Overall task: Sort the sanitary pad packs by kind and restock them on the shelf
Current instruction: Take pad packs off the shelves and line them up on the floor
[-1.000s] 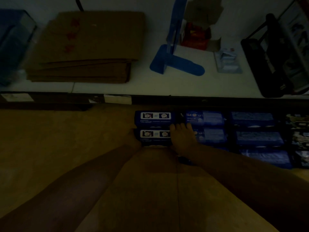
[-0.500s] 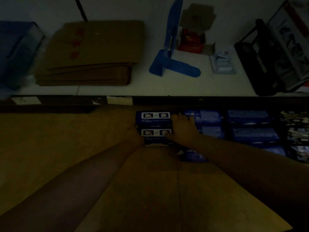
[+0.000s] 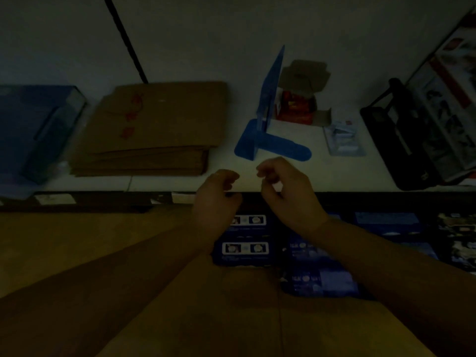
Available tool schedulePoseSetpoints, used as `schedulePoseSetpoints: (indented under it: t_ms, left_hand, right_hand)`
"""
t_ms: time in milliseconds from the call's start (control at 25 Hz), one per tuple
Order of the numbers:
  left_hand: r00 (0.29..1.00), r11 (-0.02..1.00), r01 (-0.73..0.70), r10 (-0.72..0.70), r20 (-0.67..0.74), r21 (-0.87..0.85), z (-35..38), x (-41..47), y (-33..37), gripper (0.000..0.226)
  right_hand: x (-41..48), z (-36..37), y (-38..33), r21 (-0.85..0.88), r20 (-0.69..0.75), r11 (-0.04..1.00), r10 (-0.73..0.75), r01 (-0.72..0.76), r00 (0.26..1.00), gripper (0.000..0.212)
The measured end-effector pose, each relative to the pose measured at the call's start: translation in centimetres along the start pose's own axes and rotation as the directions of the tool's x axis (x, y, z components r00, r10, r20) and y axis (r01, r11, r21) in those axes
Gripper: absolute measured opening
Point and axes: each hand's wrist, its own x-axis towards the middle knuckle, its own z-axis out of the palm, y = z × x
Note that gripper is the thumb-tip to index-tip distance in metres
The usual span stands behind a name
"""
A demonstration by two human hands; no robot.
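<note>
Sitting on shelf (image 3: 334, 203): blue pad pks (image 3: 244, 253)

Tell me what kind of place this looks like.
Probably a shop's shelving during restocking: blue pad packs lined up in rows, label tags on the shelf edge, and flattened cardboard boxes stacked near a blue divider.

You're in a shop aisle, prob. a supermkt: dark shelf edge (image 3: 373, 195) w/ price-tag strips (image 3: 54, 199), blue pad packs (image 3: 244, 251) lined up in rows below it, a blue plastic shelf divider (image 3: 273, 148), flattened cartons (image 3: 154, 130) stacked on top, a black basket (image 3: 401, 150) w/ printed leaflets at right.
</note>
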Motion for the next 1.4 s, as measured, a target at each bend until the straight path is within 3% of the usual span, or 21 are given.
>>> schedulePoseSetpoints:
  t_ms: [200, 400, 520, 760, 880, 1040, 1200, 1400]
  left_hand:
    - [0.998, 0.997, 0.054, -0.055, -0.018, -0.064, -6.5, -3.3, 7.0, 0.032]
    - [1.0, 0.998, -0.018, 0.017, -0.011, -0.058, -13.8, -8.3, 15.6, 0.034]
    - [0.993, 0.993, -0.114, 0.114, -0.02, -0.021, -18.6, -10.5, 21.8, 0.032]
    - [0.946, 0.945, -0.325, 0.326, -0.007, 0.016, -26.1, -14.9, 34.3, 0.033]
    - [0.958, 0.958, -0.286, 0.285, 0.019, 0.036, -29.4, -16.2, 40.8, 0.031]
    - [0.946, 0.945, -0.323, 0.324, -0.005, 0.044, -32.6, -18.0, 47.0, 0.03]
    - [0.89, 0.883, -0.446, 0.455, -0.032, 0.143, -35.4, -20.3, 54.6, 0.029]
    - [0.802, 0.814, -0.567, 0.58, -0.142, 0.127, -36.4, -22.2, 63.0, 0.024]
  right_hand:
    - [2.9, -5.5, -9.4, 0.159, -0.156, 0.985, 0.094, -0.068, 0.983, 0.022]
    - [2.5, -11.3, -19.0, 0.076, -0.045, 0.991, 0.11, -0.106, 0.993, 0.01]
    - [3.8, -16.7, -26.1, 0.15, -0.113, 0.976, 0.173, -0.156, 0.978, 0.012]
    - [8.4, -27.1, -40.0, 0.169, -0.215, 0.984, 0.088, -0.051, 0.973, 0.011]
    - [9.8, -32.1, -45.0, 0.209, -0.305, 0.978, 0.061, 0.004, 0.95, 0.021]
    - [10.1, -37.6, -49.1, 0.07, -0.38, 0.997, 0.01, 0.019, 0.925, 0.018]
    - [10.5, -43.7, -53.8, 0.019, -0.431, 0.993, -0.097, 0.117, 0.897, 0.011]
    - [10.3, -49.6, -57.4, 0.001, -0.472, 0.979, -0.178, 0.202, 0.863, 0.008]
